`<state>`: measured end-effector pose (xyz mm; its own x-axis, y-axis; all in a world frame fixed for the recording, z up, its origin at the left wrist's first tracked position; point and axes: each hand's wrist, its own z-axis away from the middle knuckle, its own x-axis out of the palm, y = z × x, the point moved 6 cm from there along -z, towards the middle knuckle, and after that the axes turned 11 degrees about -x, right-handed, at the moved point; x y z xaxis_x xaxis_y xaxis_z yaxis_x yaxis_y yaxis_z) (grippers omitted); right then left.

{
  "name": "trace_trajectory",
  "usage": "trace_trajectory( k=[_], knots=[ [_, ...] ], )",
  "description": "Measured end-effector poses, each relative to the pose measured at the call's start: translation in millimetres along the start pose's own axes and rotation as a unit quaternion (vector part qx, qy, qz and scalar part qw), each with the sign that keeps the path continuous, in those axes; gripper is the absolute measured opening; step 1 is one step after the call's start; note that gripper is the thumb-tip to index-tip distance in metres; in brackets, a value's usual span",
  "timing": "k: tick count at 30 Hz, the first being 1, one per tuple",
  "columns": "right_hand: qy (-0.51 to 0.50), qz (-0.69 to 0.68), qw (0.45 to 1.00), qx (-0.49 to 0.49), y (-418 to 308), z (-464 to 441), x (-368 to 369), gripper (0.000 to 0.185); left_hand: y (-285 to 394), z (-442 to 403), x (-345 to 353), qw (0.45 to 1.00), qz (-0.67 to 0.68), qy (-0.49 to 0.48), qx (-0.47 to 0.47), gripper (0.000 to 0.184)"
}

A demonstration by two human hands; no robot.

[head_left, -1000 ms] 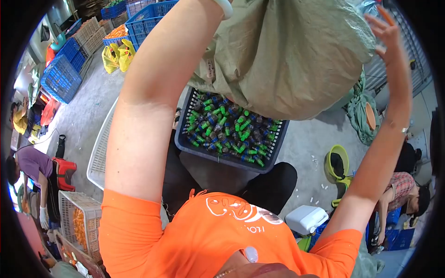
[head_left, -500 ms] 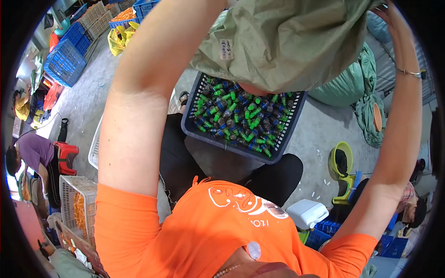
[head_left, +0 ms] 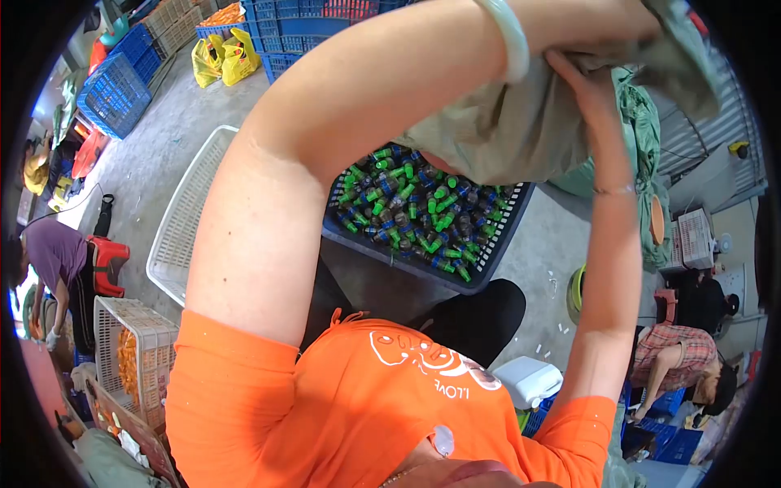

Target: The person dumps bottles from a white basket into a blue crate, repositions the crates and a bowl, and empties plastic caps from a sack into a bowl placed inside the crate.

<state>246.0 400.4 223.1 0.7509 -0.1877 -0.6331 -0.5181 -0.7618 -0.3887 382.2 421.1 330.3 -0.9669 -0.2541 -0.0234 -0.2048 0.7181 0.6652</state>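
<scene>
Above a dark plastic basket (head_left: 498,237), a grey-green sack (head_left: 504,130) hangs bunched from both of my hands. My left hand (head_left: 614,23) reaches across at the top right with a pale bangle on its wrist; its fingers are mostly hidden in the cloth. My right hand (head_left: 594,88) is closed on gathered fabric just below it. Many small bottle-shaped pieces (head_left: 415,203) with green tips, blue bands and dark bodies fill the basket. The lower sack covers the basket's far side. Something reddish shows in part under its edge.
A white basket (head_left: 189,207) stands on my left, near a crate of orange pieces (head_left: 134,350). Blue crates (head_left: 285,28) and yellow bags (head_left: 224,58) are farther off. A white jug (head_left: 527,381) sits at my right. Two people bend over work, one (head_left: 55,260) left, one (head_left: 675,358) right.
My left hand has swung right across the top with the sack, and my right hand has come inward and lower. The sack is now more bunched together. The small pieces stay in the basket.
</scene>
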Motion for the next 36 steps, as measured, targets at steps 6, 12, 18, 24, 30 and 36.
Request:
trace_trajectory(
  k=[6, 12, 18, 24, 30, 36],
  knots=[
    [0.306, -0.196, 0.929, 0.073, 58, -11, -29, 0.045, 13, 74, -48, 0.966, -0.213, -0.046, 0.142, 0.077],
    [0.371, -0.383, 0.815, 0.228, 123, -18, -70, 0.036, -85, 142, -132, 0.923, -0.378, 0.03, 0.073, 0.09],
    [0.351, -0.368, 0.841, 0.185, 119, -48, -91, 0.038, -195, 147, -121, 0.968, 0.055, 0.009, -0.243, 0.079],
    [0.043, 0.331, 0.933, -0.134, 118, -87, -177, 0.04, -151, 106, -82, 0.926, 0.018, 0.11, -0.362, 0.049],
    [0.004, 0.385, 0.913, -0.139, 99, -107, -191, 0.041, -185, 80, -62, 0.93, 0.03, -0.02, -0.367, 0.041],
    [0.063, 0.196, 0.979, -0.006, 118, -94, -198, 0.04, -201, 46, -41, 0.958, 0.014, 0.013, -0.286, 0.031]
  ],
)
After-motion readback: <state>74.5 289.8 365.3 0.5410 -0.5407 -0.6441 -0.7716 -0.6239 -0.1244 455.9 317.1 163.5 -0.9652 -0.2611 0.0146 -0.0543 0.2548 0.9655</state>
